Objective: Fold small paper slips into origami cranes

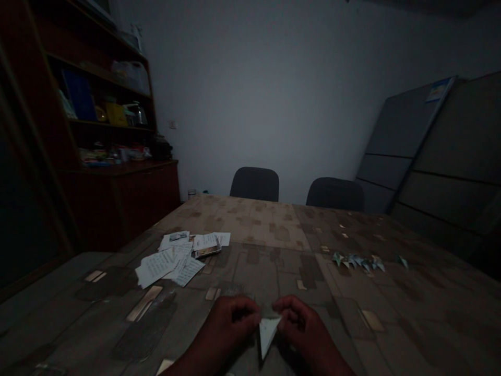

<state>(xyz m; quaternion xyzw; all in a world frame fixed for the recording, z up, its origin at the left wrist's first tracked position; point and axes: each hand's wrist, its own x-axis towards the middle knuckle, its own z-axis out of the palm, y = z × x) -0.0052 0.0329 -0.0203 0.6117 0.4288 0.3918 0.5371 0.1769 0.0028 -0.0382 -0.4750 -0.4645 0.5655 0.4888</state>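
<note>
nearest are the left hand (pixel 230 321) and right hand (pixel 302 325), fingers curled, tips closed in a pinch; the table (pixel 254 222) spreads under the fingers, two chairs (pixel 255 184) stand well beyond them, printed sheets (pixel 158 266) lie ahead and left, a row of small folded pieces (pixel 354 261) ahead and right, and a folded paper (pixel 268 333) sits between both hands' fingertips, held near its upper corners

The left hand (pixel 234 319) and right hand (pixel 300 322) flanked the folded paper (pixel 268 334), pinching its upper corners, fingers (pixel 246 303) curled, forearms (pixel 190 360) splayed outward below it.
</note>
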